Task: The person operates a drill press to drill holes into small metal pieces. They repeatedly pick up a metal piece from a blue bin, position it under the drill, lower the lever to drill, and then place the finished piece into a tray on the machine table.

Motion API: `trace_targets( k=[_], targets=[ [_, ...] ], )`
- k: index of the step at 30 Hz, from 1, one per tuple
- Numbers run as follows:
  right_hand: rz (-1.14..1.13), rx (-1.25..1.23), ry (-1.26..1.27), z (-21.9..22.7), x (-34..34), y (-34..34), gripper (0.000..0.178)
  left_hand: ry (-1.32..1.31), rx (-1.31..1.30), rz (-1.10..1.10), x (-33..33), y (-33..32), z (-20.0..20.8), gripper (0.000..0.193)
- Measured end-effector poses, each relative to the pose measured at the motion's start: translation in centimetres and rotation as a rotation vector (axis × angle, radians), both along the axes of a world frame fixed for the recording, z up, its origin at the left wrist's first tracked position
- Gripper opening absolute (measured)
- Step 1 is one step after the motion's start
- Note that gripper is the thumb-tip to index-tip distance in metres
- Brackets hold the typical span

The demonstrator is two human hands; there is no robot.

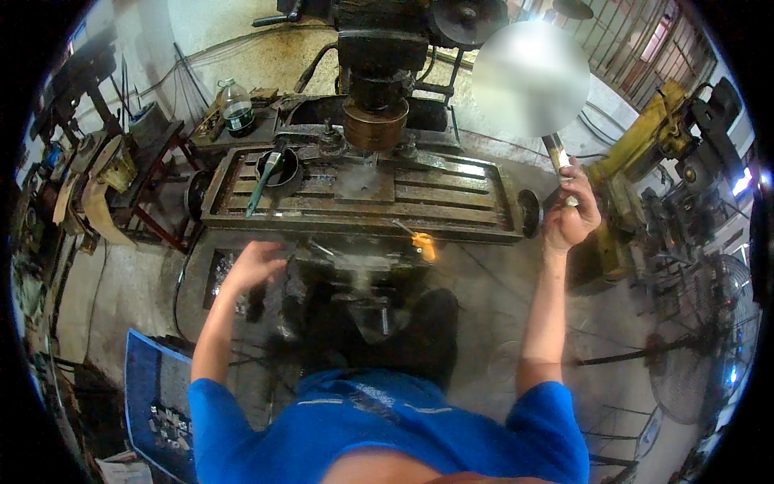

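Note:
My right hand (571, 211) is raised off the table's right end, its fingers curled round a dark cylindrical piece with a pale band (556, 152). A round blur hides that piece's upper end. My left hand (258, 264) hangs in front of the table's left part, fingers loosely stretched and nothing visible in them. The slotted milling machine table (459, 196) lies across the middle, below the rusty round spindle head (375, 125). A flat metal plate (364, 185) sits on it under the spindle. To the left, a green-handled brush (260, 194) rests across a dark round bowl (285, 176).
An orange-yellow handle (423, 245) juts out at the table's front edge. A blue crate (153, 343) with small metal pieces stands low on the left. Behind the table is a clear plastic bottle (235, 109). On the right are yellow machinery (645, 137) and a large fan (701, 339).

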State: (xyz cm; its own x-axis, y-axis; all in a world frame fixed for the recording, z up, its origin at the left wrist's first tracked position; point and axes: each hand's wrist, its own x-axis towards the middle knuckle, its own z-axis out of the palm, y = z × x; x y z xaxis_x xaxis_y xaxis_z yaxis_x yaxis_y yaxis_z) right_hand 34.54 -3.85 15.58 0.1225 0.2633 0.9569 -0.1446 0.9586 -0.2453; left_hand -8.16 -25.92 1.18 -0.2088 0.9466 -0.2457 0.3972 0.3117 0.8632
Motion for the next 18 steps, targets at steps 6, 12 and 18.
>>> trace_targets(
  k=[6, 12, 18],
  targets=[
    [0.028, 0.001, -0.008, -0.8, 0.3, 0.3, 0.022, -0.010, 0.011, 0.002, 0.6, -0.3, 1.0, 0.040],
    [0.061, -0.027, -0.046, 0.9, 0.6, -0.2, 0.028, -0.024, 0.058, -0.008, 0.1, -1.1, 1.6, 0.037],
    [0.070, -0.037, -0.094, 2.9, 1.2, -0.6, 0.032, 0.017, 0.048, 0.096, -4.3, -4.4, 1.0, 0.035]
  ],
)
